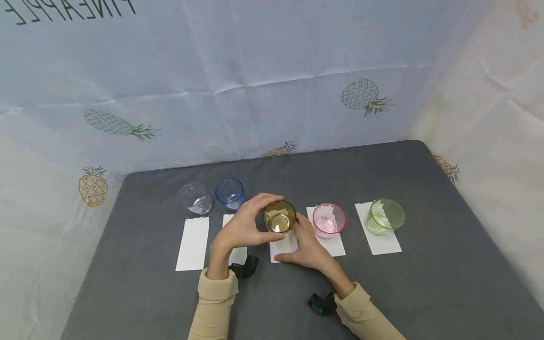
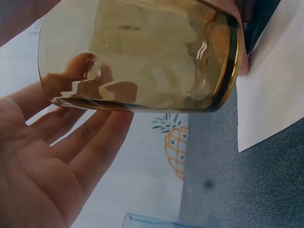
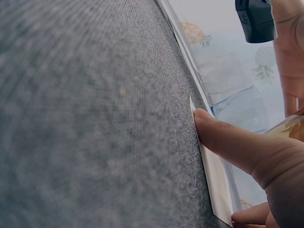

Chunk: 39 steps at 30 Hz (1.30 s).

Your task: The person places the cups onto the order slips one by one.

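Note:
An amber glass tumbler point(image 1: 279, 216) is held in my left hand point(image 1: 243, 225), with the thumb and fingers around its sides. In the left wrist view the tumbler point(image 2: 142, 57) shows close up, its thick base facing the white paper. Beneath it in the head view, my right hand point(image 1: 307, 246) spreads over a white paper rectangle point(image 1: 278, 251). The right thumb point(image 3: 232, 142) lies along one paper edge and a fingertip touches it farther down. A pink glass point(image 1: 329, 220) stands on another paper just beyond the right hand.
A green glass point(image 1: 385, 216) sits on a paper point(image 1: 387, 246) at the right. At the left, a clear glass point(image 1: 195, 198) and a blue glass point(image 1: 230, 194) stand behind two papers point(image 1: 192, 244). Dark wrist devices point(image 1: 245, 267) are near both sleeves.

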Tool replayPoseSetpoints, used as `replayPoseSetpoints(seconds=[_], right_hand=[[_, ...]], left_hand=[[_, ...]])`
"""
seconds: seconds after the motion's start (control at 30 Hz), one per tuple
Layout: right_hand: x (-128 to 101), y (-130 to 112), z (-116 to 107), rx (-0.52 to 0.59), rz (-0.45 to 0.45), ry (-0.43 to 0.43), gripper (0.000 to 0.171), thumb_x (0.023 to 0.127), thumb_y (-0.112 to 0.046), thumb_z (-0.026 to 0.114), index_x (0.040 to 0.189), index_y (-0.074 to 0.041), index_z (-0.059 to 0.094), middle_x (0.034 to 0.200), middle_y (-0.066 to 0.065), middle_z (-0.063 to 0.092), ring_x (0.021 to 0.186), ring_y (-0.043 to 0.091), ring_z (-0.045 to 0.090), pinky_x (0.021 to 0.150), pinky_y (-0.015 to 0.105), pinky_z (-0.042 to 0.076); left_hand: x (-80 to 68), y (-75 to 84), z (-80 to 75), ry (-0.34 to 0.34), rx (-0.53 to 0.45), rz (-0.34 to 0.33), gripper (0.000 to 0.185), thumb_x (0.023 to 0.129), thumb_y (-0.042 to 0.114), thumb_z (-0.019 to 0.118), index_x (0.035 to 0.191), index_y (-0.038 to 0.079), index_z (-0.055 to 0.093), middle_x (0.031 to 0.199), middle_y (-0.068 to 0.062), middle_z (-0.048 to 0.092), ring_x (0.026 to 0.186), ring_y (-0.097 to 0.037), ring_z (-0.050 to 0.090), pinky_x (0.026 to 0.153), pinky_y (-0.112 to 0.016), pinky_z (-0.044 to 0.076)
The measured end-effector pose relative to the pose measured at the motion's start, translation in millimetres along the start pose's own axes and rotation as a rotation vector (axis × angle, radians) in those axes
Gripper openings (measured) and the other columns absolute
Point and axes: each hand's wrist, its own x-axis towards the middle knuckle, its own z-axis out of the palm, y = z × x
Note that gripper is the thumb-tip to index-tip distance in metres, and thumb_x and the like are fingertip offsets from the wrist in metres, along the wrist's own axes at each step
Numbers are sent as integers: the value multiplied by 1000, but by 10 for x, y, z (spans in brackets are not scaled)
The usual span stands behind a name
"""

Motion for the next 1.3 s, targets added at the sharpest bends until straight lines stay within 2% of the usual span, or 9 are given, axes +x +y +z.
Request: replayPoseSetpoints(seconds=[0.2,0.67,0.97,1.13,1.3], right_hand=[[10,8,11,-6,-17,0,102,55,-39,88,139,-9,38,138,6,36,130,22,26,107,43,21],[1,5,11,0,-13,-6,101,57,-40,87,139,-6,38,139,9,33,132,22,24,107,46,21],[-2,7,11,10,15,-10,101,56,-40,88,138,-6,40,140,7,33,133,21,23,107,47,20],[-7,9,16,16,14,3,102,56,-40,88,138,-6,39,140,7,34,132,21,25,107,48,21],[-4,27,27,23,10,23,101,55,-41,88,137,-6,40,139,5,35,131,19,26,106,46,23]], left_hand=[[-1,-24,12,-29,-39,-20,75,65,34,84,130,19,49,124,3,52,106,-19,54,89,-35,45],[14,-163,57,-70,-31,-70,77,65,35,84,130,10,51,122,0,53,107,-19,54,90,-34,45],[21,-195,72,-83,-31,-89,77,65,35,83,130,10,50,121,0,53,108,-20,54,89,-35,46],[23,-212,92,-89,-35,-93,76,65,35,84,130,12,50,120,1,53,108,-20,54,89,-35,46],[30,-226,114,-93,-31,-83,78,65,36,84,130,9,49,121,-1,53,108,-22,54,89,-38,46]])
